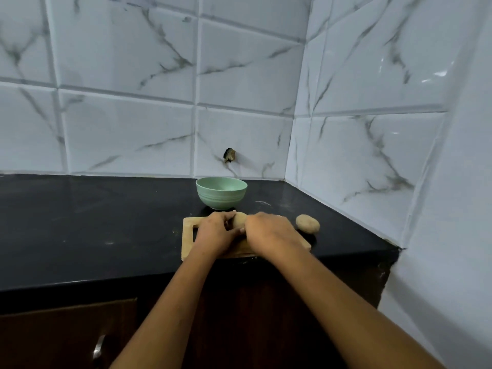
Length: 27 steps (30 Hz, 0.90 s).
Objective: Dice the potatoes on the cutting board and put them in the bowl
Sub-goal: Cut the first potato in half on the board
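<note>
Both left hand [216, 231] and right hand [269, 231] against potato [240, 219]

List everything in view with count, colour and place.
Bowl: one, pale green, behind the board.
Board: one, light wood, near the counter's front edge.
Held potato: one, tan, on the board.
Loose potato: one, tan, by the board's right end.
Counter: one, black, below the tiles.
Tiles: many, white veined grey, on the walls.
Cabinet: one, dark brown, under the counter.
Left hand: one, gripping the held potato.
Right hand: one, over the board, grip hidden.
</note>
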Tool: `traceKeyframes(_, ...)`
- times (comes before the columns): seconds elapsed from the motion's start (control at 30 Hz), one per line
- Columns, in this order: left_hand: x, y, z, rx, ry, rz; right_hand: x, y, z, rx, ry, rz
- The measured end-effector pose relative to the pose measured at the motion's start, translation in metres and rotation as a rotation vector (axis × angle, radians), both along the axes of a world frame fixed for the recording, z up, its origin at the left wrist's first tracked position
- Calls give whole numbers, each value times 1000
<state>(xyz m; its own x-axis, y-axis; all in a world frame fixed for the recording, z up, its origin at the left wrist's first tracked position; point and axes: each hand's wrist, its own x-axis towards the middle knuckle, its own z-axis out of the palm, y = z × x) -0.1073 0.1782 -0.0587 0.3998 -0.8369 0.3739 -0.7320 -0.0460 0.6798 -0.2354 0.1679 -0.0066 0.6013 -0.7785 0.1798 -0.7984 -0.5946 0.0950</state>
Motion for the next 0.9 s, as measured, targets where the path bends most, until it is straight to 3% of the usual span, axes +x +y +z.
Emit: traceKeyframes(0.9, 4, -5, -7, -42, 14, -28, -5, -28, -5, 180, 161, 32)
